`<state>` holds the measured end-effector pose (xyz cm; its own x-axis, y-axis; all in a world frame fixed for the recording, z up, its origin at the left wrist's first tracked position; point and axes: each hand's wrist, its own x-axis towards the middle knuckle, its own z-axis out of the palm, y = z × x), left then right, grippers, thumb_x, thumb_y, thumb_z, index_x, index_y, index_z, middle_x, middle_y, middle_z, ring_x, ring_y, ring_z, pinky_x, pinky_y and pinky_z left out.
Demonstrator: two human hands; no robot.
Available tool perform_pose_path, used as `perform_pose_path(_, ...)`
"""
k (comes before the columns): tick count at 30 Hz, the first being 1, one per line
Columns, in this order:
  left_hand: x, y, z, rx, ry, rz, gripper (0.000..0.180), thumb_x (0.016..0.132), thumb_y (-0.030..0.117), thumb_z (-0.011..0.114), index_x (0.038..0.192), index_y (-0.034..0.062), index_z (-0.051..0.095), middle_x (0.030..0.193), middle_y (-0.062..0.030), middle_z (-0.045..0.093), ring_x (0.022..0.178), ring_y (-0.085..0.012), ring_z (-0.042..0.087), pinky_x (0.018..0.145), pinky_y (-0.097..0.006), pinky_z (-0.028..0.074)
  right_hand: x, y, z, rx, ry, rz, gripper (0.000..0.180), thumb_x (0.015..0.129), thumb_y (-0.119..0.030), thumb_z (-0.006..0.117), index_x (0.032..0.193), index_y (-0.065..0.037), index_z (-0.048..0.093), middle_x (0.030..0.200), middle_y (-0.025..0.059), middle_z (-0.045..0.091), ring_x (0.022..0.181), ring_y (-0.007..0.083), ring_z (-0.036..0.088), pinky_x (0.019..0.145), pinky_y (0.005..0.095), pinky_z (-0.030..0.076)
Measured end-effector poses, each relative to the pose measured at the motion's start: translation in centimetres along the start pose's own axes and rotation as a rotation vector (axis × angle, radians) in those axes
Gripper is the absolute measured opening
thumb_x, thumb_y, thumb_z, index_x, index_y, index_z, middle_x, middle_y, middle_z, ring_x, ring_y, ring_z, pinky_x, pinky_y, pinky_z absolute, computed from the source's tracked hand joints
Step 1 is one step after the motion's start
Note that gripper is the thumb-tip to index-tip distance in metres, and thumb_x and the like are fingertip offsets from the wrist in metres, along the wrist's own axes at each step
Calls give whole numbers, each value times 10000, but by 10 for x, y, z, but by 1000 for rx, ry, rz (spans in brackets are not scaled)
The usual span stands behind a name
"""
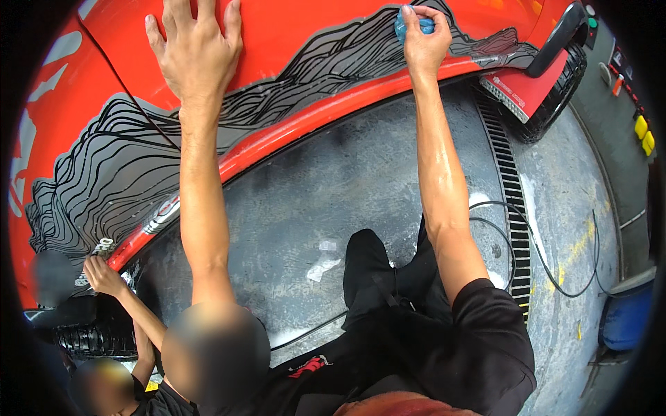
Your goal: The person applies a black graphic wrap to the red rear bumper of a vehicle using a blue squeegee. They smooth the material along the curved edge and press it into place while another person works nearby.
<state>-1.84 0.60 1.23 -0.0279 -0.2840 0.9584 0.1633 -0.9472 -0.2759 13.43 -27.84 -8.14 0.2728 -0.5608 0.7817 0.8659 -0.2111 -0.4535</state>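
My left hand (198, 52) lies flat on the red car body (312, 21), its fingers spread and nothing in them. My right hand (427, 38) pinches a small blue wad (400, 28) against the side of the car; its exact kind is unclear, and the fingers cover part of it. Under that hand runs a grey graphic (305, 83) with wavy black lines, stretching along the lower side of the car. Below the graphic, the red sill (277, 135) looks wet and shiny.
At lower left a co-worker's hand (104, 277) touches the sill's end near a wheel (97, 333). A red mud flap (531, 87) and tyre (569, 90) stand at upper right. A floor drain grate (510, 173), a black hose (534, 236) and a white scrap (322, 267) are on the floor.
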Motion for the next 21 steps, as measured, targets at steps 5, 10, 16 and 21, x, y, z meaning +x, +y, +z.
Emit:
perform_pose_path(5,0,2,-1,-15,-22,-21,601,1042,258,611,1609,98,495,1708,-113,411,1611,-293,337,1319,-525,239,-64,-20,10,27,-87,-10,253,889,-197,883,944,-14,717,963,85,680,900,217,660,842,365,534)
perform_pose_path(10,4,3,-4,-3,-14,-11,602,1036,249,618,1605,91,500,1707,-120,412,1611,-299,338,1317,-526,240,-22,-16,9,143,16,117,259,886,-207,900,938,-27,722,915,50,717,838,158,642,794,334,532)
perform_pose_path(16,-1,3,-1,3,-16,-2,597,1036,252,617,1602,99,506,1709,-115,413,1610,-298,338,1319,-522,241,-88,-39,23,104,-105,29,259,874,-187,893,936,-14,710,903,90,665,861,232,648,819,362,524)
perform_pose_path(21,2,4,-4,30,-21,-3,593,1042,258,608,1606,106,505,1713,-105,412,1609,-286,341,1319,-516,243,-35,-18,15,115,48,55,244,865,-168,902,897,-11,717,893,88,672,832,222,649,772,353,524)
